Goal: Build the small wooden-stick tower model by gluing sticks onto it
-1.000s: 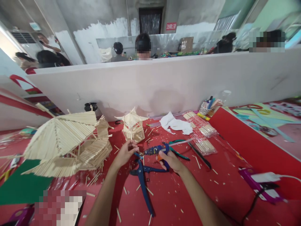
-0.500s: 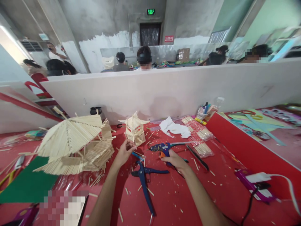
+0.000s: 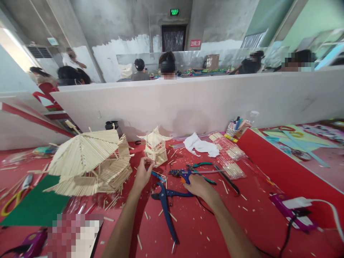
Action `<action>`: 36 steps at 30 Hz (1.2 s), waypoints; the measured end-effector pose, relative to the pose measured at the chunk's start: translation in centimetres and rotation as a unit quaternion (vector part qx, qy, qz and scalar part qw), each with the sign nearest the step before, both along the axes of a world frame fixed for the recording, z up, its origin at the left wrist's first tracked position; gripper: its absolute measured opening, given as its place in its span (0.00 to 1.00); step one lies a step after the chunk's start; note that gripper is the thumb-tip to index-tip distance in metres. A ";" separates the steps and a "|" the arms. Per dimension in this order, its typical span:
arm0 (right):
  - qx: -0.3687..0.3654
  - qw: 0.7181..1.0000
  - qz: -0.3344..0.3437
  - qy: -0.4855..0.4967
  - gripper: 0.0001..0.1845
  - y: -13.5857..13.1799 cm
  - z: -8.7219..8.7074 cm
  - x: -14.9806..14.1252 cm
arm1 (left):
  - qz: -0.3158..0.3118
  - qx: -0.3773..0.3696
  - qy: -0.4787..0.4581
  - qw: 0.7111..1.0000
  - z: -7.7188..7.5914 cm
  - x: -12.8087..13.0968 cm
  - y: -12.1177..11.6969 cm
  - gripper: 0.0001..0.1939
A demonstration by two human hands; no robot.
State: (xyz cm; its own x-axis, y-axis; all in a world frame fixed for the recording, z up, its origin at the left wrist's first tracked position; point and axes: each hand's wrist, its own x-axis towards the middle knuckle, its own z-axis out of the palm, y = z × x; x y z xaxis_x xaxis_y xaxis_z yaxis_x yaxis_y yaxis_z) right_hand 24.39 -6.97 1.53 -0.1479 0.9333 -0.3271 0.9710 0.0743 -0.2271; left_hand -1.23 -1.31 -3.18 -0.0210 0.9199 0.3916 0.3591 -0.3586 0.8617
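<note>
My left hand is at the front left corner of a small pavilion model made of pale wooden sticks. Its thumb and forefinger are curled together; anything between them is too small to make out. To the right, my right hand grips a blue hot glue gun, held low over the table with its nozzle toward the left. Just below both hands lie blue-handled cutters. Green-handled pliers lie behind the glue gun. A blue pen-like tool rests beside my left hand.
A larger stick pavilion stands at left beside a green sheet. Packs of sticks and a white tissue lie at back right. A purple power strip sits at right. Behind runs a white partition.
My right hand has lowered the glue gun toward the table, uncovering more of the green-handled pliers. My left hand stays by the small pavilion, raised slightly. The view has shifted a little.
</note>
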 end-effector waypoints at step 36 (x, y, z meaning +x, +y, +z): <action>0.252 0.903 0.024 0.348 0.20 8.9 -0.9 -7.8 | 0.149 0.037 -0.208 0.966 -0.2 -0.5 0.9 0.12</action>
State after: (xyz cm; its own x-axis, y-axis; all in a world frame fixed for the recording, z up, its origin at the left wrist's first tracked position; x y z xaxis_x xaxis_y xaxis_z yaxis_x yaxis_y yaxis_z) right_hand 16.56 1.91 0.59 -0.1988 0.9244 0.3256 0.5991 0.3776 -0.7061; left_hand -1.75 -0.36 -3.37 -0.4497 0.8186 0.3572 0.0848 -0.3590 0.9295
